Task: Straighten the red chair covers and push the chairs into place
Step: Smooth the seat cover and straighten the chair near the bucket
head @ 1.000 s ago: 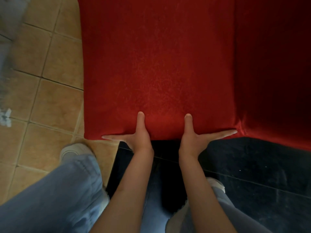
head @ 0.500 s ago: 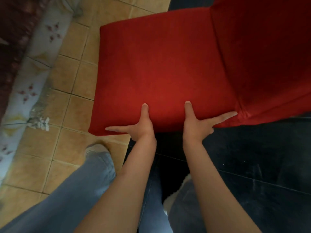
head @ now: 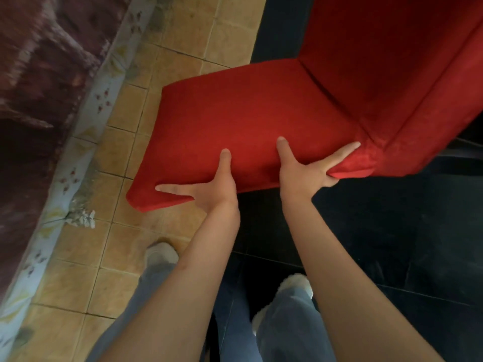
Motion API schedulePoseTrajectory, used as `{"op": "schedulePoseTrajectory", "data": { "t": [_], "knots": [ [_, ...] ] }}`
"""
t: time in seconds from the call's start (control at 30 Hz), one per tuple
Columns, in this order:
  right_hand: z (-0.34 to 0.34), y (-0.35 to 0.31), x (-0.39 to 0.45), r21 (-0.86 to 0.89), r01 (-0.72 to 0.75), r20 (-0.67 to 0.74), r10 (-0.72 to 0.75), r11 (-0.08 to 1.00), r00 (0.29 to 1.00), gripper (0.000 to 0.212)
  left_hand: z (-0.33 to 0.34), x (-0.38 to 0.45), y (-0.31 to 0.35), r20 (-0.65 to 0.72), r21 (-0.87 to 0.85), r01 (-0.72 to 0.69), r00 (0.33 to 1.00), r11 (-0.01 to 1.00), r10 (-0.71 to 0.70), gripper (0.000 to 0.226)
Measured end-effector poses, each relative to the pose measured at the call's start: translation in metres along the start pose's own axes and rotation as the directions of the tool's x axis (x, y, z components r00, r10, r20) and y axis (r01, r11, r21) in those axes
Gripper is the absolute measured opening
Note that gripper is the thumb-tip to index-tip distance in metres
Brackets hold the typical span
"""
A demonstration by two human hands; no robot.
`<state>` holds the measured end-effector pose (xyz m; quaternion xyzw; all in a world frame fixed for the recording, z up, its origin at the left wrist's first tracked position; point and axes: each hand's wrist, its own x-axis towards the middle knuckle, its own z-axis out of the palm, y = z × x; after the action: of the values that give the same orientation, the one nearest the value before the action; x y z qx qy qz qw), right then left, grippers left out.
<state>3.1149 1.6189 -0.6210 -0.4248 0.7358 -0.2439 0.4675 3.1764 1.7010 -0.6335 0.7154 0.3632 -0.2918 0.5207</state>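
Both hands, left hand (head: 211,189) and right hand (head: 303,173), grip the red-covered chair seat (head: 235,126) near edge, now swung aside, suggesting repositioning underway.

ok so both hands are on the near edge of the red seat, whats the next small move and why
Probably a short, even push forward with both hands. The left hand and right hand grip the near edge of the red seat cover, thumbs on top. The fabric under them looks smooth, apart from a small bulge at the corner by the right hand, so smoothing seems nearly done and pushing the chair in comes next.
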Motion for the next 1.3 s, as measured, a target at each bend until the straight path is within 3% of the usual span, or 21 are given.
{"op": "schedulePoseTrajectory", "data": {
  "t": [0.13,0.4,0.67,1.03,1.3],
  "knots": [
    [0.014,-0.046,0.007,-0.027,-0.031,-0.002,0.031,0.999,1.000,0.132,0.008,-0.010,0.046,0.091,-0.020,0.069,0.994,0.997,-0.067,0.142],
    [0.035,-0.112,0.021,-0.191,-0.035,-0.006,0.034,0.981,0.999,0.128,0.029,-0.034,0.110,-0.024,0.195,-0.112,0.993,0.974,0.119,0.148],
    [0.053,-0.141,0.030,-0.191,-0.019,-0.031,0.014,0.981,0.999,0.124,0.047,-0.036,0.151,-0.043,0.374,-0.038,0.997,0.927,0.058,0.147],
    [0.071,-0.166,0.041,-0.182,-0.039,-0.025,0.035,0.982,0.999,0.125,0.068,-0.038,0.186,-0.087,0.432,0.040,0.996,0.901,-0.002,0.146],
    [0.088,-0.203,0.058,-0.242,-0.061,0.035,0.072,0.968,0.997,0.122,0.092,-0.036,0.227,-0.082,0.453,0.021,0.996,0.891,0.018,0.142]
  ]
}}
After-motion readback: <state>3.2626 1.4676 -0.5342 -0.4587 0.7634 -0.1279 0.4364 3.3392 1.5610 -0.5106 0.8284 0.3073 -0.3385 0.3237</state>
